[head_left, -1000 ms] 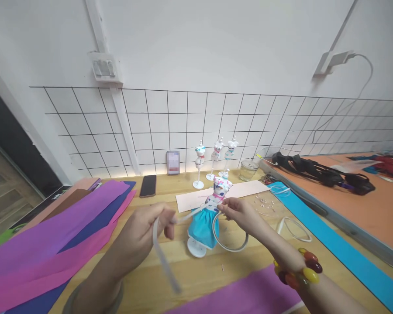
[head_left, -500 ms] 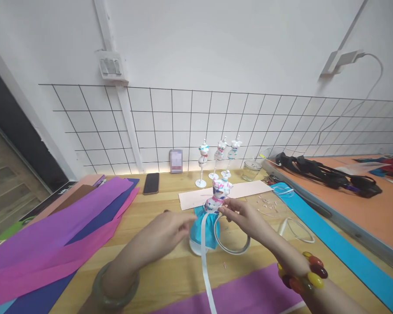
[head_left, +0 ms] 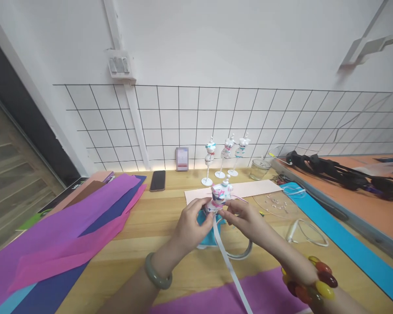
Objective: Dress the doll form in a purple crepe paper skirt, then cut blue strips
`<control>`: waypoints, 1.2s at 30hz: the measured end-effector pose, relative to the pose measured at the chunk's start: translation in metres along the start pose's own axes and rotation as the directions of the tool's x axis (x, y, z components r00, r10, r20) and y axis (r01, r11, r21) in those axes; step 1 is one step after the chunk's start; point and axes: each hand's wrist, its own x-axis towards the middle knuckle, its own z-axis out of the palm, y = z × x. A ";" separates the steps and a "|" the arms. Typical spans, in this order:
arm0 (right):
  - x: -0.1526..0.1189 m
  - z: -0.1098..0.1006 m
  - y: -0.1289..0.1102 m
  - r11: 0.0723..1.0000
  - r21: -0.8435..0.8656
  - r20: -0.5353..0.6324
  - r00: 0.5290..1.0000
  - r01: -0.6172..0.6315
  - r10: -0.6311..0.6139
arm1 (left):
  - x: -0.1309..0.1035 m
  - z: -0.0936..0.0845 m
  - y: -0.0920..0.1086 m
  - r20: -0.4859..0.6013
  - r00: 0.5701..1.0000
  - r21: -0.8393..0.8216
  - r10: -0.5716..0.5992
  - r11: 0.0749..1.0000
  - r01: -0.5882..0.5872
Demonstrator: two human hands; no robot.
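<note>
"Holding the small mannequin [head_left: 221, 192] by its waist, the left hand [head_left: 191, 222] and the right hand [head_left: 244, 218] are close together just below the middle of the frame, aren't they?"

"They are. Both are clamped on the waist from either side, fingertips nearly meeting. Whether the right one also pinches the white ribbon [head_left: 228, 264] can't be told."

"How far along does it look?"

"The turquoise skirt [head_left: 210, 235] is already on, below the waist, so that part seems done. The ribbon looks unfinished: it leaves the waist between the fingers, and its long tail runs loose to the bottom edge. No knot or bow shows."

"And the pale ring [head_left: 240, 257]?"

"Beside the skirt, below the right hand; any link to the ribbon is hidden."

"Further out?"

"Purple cloth [head_left: 265, 288] lies on the tabletop [head_left: 140, 248] at the bottom of the frame. Small beads [head_left: 275, 203] are scattered right of centre, apparently unused. Three other mannequins [head_left: 210, 152] stand behind, above centre, none wearing a skirt. More cloth [head_left: 94, 218] is heaped at the left."
</note>
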 end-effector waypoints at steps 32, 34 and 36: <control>-0.007 0.049 -0.009 0.921 0.364 -0.023 0.988 -0.135 0.153 | 0.016 -0.036 -0.018 0.300 0.840 0.683 0.453 0.513 -0.521; -0.006 0.052 -0.004 0.898 0.414 -0.002 0.987 -0.146 0.161 | 0.016 -0.036 -0.019 0.320 0.840 0.697 0.438 0.491 -0.522; -0.006 0.055 0.000 0.862 0.482 0.017 0.986 -0.155 0.167 | 0.016 -0.036 -0.021 0.339 0.839 0.707 0.425 0.473 -0.526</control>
